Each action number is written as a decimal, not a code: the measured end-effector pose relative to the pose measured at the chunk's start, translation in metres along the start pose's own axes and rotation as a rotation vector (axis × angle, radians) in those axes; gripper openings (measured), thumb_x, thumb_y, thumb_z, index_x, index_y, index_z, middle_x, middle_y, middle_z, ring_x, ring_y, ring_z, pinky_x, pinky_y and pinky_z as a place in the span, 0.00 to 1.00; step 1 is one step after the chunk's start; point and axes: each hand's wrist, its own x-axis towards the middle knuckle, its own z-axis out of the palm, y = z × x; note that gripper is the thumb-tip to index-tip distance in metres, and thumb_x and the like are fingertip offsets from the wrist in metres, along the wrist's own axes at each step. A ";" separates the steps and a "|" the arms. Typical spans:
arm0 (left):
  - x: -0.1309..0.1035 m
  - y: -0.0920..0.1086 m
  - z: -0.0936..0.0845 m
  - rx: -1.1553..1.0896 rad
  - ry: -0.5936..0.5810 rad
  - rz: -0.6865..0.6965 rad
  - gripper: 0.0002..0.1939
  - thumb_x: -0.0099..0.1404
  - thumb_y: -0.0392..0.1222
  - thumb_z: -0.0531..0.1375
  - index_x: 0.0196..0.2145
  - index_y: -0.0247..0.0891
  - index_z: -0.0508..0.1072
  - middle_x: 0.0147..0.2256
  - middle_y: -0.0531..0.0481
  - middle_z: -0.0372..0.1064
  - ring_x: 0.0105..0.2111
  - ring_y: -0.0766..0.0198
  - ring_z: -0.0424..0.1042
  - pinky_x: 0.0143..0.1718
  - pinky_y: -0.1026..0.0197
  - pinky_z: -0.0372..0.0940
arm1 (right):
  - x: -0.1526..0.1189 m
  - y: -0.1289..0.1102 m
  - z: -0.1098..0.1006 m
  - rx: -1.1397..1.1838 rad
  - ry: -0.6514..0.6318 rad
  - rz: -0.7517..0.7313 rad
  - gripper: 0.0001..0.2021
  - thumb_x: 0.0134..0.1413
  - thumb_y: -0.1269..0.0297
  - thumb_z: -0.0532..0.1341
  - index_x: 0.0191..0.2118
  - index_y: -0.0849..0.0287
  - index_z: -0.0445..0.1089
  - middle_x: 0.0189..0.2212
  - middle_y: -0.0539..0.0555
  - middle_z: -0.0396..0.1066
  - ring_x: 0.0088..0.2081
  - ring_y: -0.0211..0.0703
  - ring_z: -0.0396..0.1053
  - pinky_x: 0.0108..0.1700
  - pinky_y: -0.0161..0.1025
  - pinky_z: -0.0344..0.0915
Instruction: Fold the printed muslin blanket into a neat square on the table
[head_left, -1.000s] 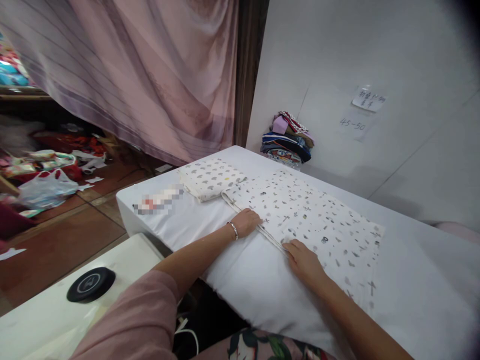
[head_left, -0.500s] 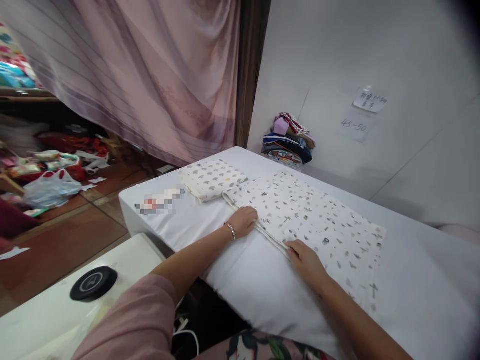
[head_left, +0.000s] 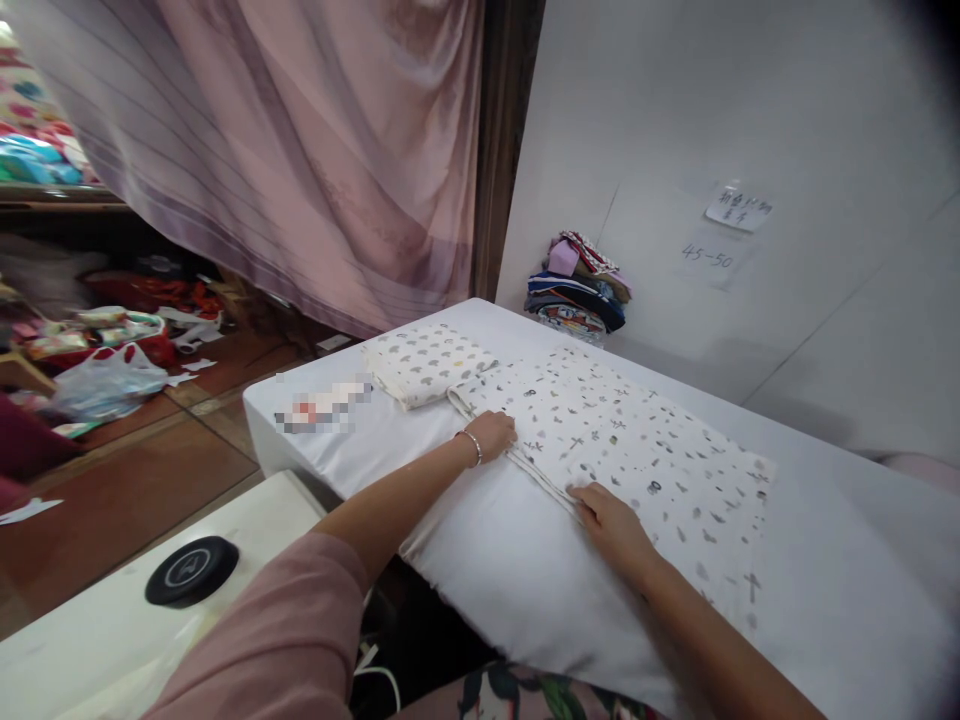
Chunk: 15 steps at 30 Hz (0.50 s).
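Observation:
A white cloth with small grey prints (head_left: 637,440) lies spread on the white-covered table (head_left: 480,560). On its near folded edge my left hand (head_left: 491,436) is closed, a bracelet at the wrist. Farther right along the same edge, my right hand (head_left: 606,515) pinches the cloth between thumb and fingers. Just beyond the cloth's left end rests a folded white cloth with grey fan shapes (head_left: 431,362). A small blurred item (head_left: 322,405) lies to the left of that folded cloth.
A black round object (head_left: 192,571) sits on a white surface (head_left: 82,620) at lower left. Folded fabrics (head_left: 576,285) are stacked by the wall beyond the table. A pink curtain (head_left: 337,150) hangs behind. A plastic bag (head_left: 109,380) and a red basket stand on the floor.
The view has shifted slightly. Both hands keep their places on the cloth's near edge, and the cloth lies nearly the same.

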 end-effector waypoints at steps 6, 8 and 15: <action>0.004 -0.004 -0.005 0.106 -0.008 0.090 0.09 0.63 0.35 0.51 0.30 0.37 0.70 0.34 0.47 0.68 0.38 0.62 0.65 0.36 0.60 0.56 | -0.003 0.003 0.002 0.027 0.022 -0.030 0.17 0.56 0.65 0.44 0.45 0.53 0.66 0.37 0.52 0.65 0.37 0.41 0.64 0.39 0.37 0.60; -0.001 -0.005 -0.005 0.103 0.010 0.083 0.10 0.63 0.34 0.50 0.32 0.37 0.70 0.34 0.47 0.69 0.37 0.62 0.65 0.36 0.60 0.57 | -0.003 0.004 0.003 0.025 0.028 -0.035 0.16 0.56 0.66 0.44 0.45 0.53 0.65 0.38 0.52 0.65 0.38 0.41 0.64 0.39 0.37 0.60; -0.015 -0.007 -0.003 0.014 0.019 0.110 0.08 0.62 0.37 0.52 0.34 0.39 0.71 0.38 0.49 0.69 0.39 0.64 0.66 0.37 0.62 0.58 | -0.002 -0.004 0.003 -0.157 -0.027 -0.054 0.14 0.57 0.64 0.46 0.44 0.53 0.64 0.38 0.53 0.64 0.40 0.41 0.62 0.37 0.36 0.59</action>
